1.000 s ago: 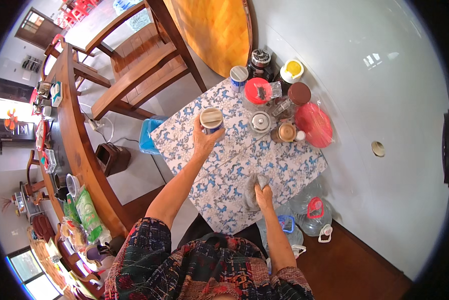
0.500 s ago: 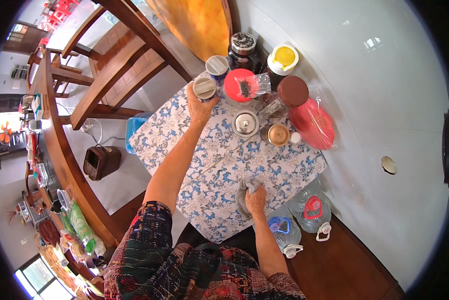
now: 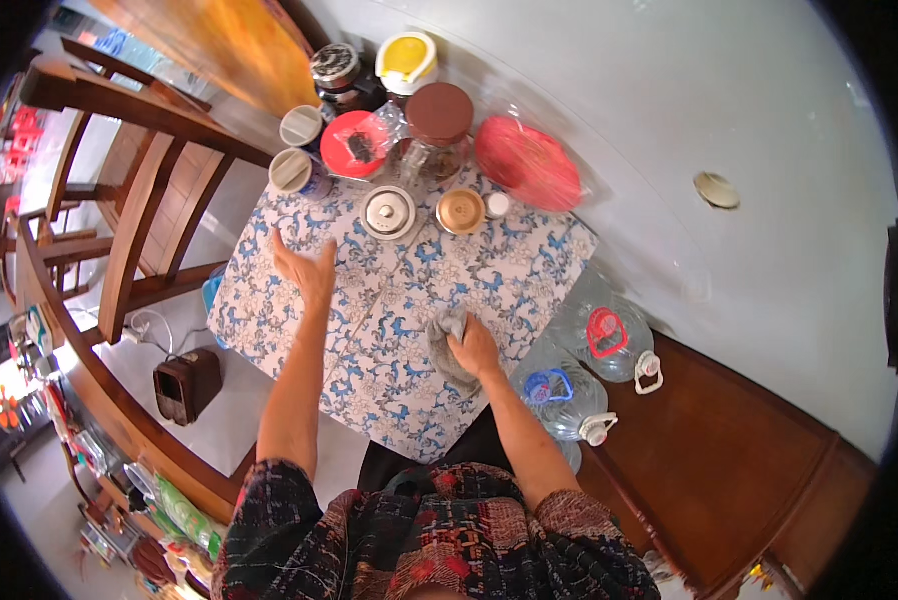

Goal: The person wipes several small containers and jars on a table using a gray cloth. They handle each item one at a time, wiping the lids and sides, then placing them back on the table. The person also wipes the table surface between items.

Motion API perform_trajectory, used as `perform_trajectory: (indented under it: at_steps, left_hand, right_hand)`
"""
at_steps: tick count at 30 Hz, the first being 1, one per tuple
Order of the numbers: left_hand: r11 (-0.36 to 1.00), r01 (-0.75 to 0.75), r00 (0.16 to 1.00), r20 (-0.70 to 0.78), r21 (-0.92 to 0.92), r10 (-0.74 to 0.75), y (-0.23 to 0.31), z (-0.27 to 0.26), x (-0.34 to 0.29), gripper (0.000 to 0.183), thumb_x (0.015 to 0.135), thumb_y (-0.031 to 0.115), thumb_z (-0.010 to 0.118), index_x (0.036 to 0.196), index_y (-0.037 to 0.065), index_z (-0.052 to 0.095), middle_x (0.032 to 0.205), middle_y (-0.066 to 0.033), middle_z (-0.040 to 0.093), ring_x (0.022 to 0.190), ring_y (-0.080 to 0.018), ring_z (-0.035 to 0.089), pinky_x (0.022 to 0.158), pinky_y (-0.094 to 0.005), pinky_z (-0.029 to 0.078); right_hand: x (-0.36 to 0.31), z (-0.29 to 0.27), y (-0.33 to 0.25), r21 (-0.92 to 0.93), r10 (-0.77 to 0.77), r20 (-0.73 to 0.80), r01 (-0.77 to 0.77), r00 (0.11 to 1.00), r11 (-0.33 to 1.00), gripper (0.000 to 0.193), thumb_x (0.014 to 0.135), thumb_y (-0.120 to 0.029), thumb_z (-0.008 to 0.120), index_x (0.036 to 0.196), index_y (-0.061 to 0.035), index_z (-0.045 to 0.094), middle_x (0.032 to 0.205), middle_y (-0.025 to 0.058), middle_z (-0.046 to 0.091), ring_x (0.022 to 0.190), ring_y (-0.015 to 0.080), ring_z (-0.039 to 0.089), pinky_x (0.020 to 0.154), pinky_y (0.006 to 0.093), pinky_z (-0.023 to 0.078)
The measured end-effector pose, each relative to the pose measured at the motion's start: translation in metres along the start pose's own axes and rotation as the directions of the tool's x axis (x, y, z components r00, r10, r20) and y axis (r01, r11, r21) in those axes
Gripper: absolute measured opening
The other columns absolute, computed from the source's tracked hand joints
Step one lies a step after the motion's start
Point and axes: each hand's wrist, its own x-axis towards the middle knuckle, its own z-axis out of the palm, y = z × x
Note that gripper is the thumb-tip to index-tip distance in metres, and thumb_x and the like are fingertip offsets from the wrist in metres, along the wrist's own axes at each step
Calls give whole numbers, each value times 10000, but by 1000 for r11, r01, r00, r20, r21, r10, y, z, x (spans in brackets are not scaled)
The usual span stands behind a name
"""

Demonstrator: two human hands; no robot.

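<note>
My left hand point(image 3: 306, 270) hovers over the left part of the flower-patterned tabletop point(image 3: 369, 400), fingers spread and holding nothing. Just beyond it stands a canister with a ridged pale lid point(image 3: 294, 172), apart from my fingers. A second canister with the same kind of lid point(image 3: 301, 127) stands right behind it. On the near right part of the table, my right hand point(image 3: 474, 345) grips a grey cloth point(image 3: 447, 352), which is bunched against the surface. Between the hands and the far jars sit a round steel lidded pot point(image 3: 388, 213) and a jar with a tan lid point(image 3: 461, 211).
At the back are a red-lidded container point(image 3: 354, 145), a brown-lidded jar point(image 3: 439, 113), a yellow-topped bottle point(image 3: 407, 62), a dark flask point(image 3: 337, 68) and a red bagged item point(image 3: 529, 163). Large clear water bottles point(image 3: 569, 395) stand right of the table; wooden chairs point(image 3: 149, 215) stand left.
My left hand has let go of the near canister and drawn back toward me, fingers spread. My right hand still holds the cloth. The whole view has shifted.
</note>
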Motion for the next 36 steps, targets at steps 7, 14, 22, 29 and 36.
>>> perform_trajectory:
  at_steps: [7,14,22,29,36]
  left_hand:
    - [963,-98,855,516,251,-47,18,-33,-138,1182,576,294,843,1465,126,83,1426,-331,104,1326,-489,114,1056,-562,164]
    - [851,-283,655,737,443,-166,16,-23,-156,1498,368,537,889,1478,162,-44,1450,-337,-162,1339,-517,-146,977,-715,40]
    - [793,-321,645,733,518,-217,9,-18,-159,1556,314,623,858,1475,150,-64,1444,-337,-187,1337,-504,-175,975,-705,0]
    - [809,-340,656,737,480,-162,-1,-21,-160,1556,302,637,852,1476,148,-44,1447,-335,-181,1340,-500,-173,964,-710,-25]
    - [815,-325,656,735,480,-171,4,-21,-160,1543,302,631,855,1478,146,-20,1448,-342,-170,1343,-493,-182,967,-709,-35]
  right_hand:
    - [-19,-80,-53,-353,-146,-586,-89,797,931,543,730,-221,703,1206,-113,465,1069,148,511,986,358,509,723,491,413]
    - [-33,11,-35,-483,-532,-297,356,793,800,562,746,-239,689,1274,-216,498,1232,110,409,1091,314,404,736,475,365]
    - [39,-108,44,-632,-388,-584,-100,713,769,558,748,-184,626,1285,-283,510,1322,27,427,1185,295,378,847,514,286]
    - [86,-159,54,-411,-20,-620,-302,784,860,541,826,-322,560,1348,-268,427,1384,73,334,1174,380,348,843,617,384]
    - [53,-96,22,-516,-220,-599,-160,770,842,546,800,-349,594,1319,-239,466,1318,102,384,1061,358,412,718,544,445]
